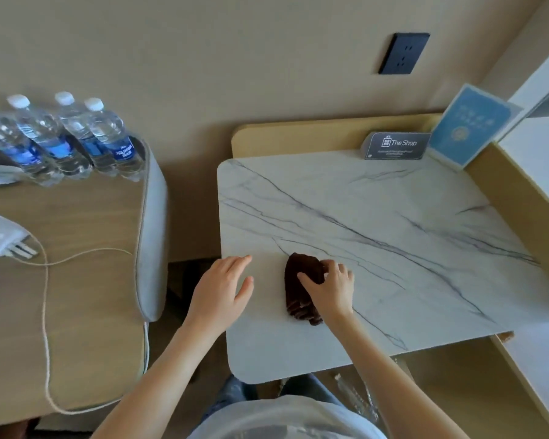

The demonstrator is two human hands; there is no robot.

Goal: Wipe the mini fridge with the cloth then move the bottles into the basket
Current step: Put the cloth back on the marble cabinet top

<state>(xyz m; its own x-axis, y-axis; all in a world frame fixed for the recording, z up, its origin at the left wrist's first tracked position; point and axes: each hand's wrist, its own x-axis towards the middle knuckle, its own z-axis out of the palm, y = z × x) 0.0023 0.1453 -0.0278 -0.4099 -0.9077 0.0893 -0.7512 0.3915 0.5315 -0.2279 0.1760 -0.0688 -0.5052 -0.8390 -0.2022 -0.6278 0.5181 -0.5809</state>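
- Your right hand [330, 289] is in the lower centre of the frame, fingers curled and thumb laid across the cloth [300, 280]. You're gripping it.
- The cloth is dark brown and bunched. It lies on the marble-patterned top [393, 217], poking out above, left of and below your right hand.
- Your left hand [222, 289] sits just left of the cloth, apart from it. The fingers are straight and loose, holding nothing, over the top's left edge. Whether the palm touches the surface can't be told.
- The water bottles [73, 137] are well away from both hands, in the upper left of the frame. They stand upright in a tight row on the wooden desk [86, 280], white caps on, blue labels showing.
- On that desk, at the left edge of the frame, a white charger [0, 237] lies with its cable [45, 312] looping toward the bottom.
- A grey padded edge [154, 232] stands between desk and marble top.
- At the back of the top, upper right, you've got a dark "The Shop" sign [396, 145] and a blue card [469, 128] beside it.
- A black wall socket [403, 53] is above them.
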